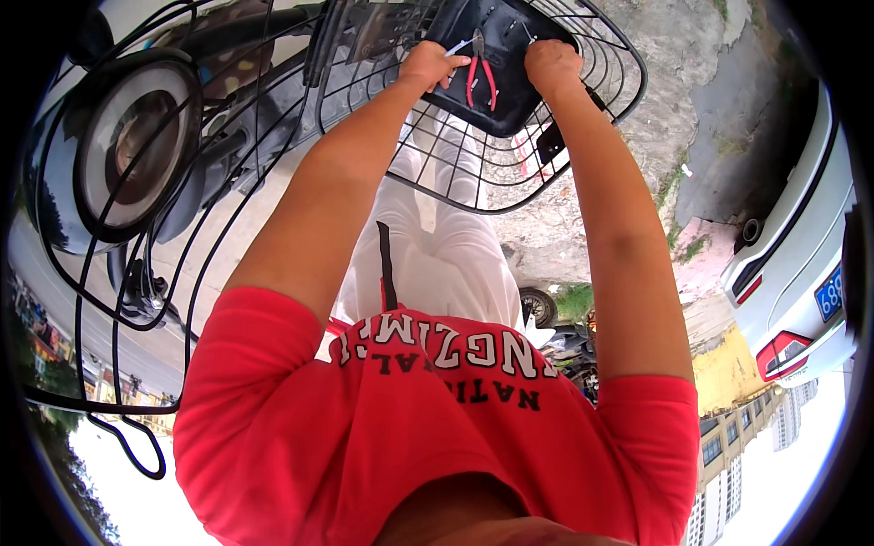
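A black plastic tray [503, 114] rests in a black wire basket [437, 196]. Pliers with red handles [490, 84] lie in it, jaws toward the far side. At the tray's left side, my left hand [431, 65] is closed on a thin whitish stick-like thing [460, 46] pointing toward the pliers' jaws. My right hand [553, 65] is closed at the right side, with a thin metal rod [527, 31] sticking out past its fingers; its other end is hidden in the hand. Several small light pieces lie around the pliers, too small to name.
On the left stands a motor scooter with a round headlamp [137, 146], behind another black wire basket [100, 400]. A white car [810, 246] is at the right. Rough concrete ground [665, 82] lies beyond the tray's basket. Part of a wheel [539, 308] shows behind my legs.
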Action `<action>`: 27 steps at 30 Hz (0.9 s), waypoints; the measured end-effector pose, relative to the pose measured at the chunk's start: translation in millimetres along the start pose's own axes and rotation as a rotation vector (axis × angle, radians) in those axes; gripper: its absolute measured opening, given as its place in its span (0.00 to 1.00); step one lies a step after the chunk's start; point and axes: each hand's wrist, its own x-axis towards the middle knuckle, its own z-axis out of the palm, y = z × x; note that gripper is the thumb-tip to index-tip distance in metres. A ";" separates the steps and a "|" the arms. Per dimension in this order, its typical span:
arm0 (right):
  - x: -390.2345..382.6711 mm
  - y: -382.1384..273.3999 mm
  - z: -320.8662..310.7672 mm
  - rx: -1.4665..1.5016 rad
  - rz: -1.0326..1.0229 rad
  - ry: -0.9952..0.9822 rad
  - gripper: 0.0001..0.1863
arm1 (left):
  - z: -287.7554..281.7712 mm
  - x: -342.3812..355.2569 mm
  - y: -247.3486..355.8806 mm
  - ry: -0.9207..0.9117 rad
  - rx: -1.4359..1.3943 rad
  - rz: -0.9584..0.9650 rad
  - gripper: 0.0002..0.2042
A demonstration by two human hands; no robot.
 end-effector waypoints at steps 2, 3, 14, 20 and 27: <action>0.6 -1.4 2.3 -0.012 0.016 0.005 0.13 | 0.2 -1.3 1.7 0.006 0.006 -0.005 0.19; 0.3 -1.0 0.8 -0.004 0.015 -0.006 0.13 | 0.5 -0.5 0.7 0.005 0.008 -0.006 0.19; -21.4 -14.0 -23.4 0.214 -0.080 0.115 0.10 | 1.7 3.0 -0.9 0.006 0.029 -0.021 0.20; -25.4 -11.6 -11.3 1.117 -0.027 -0.104 0.14 | 2.1 2.1 -0.7 0.005 0.009 -0.002 0.20; -35.0 -25.0 -15.3 1.639 0.067 -0.330 0.11 | 2.0 6.0 -2.9 -0.005 0.083 -0.035 0.22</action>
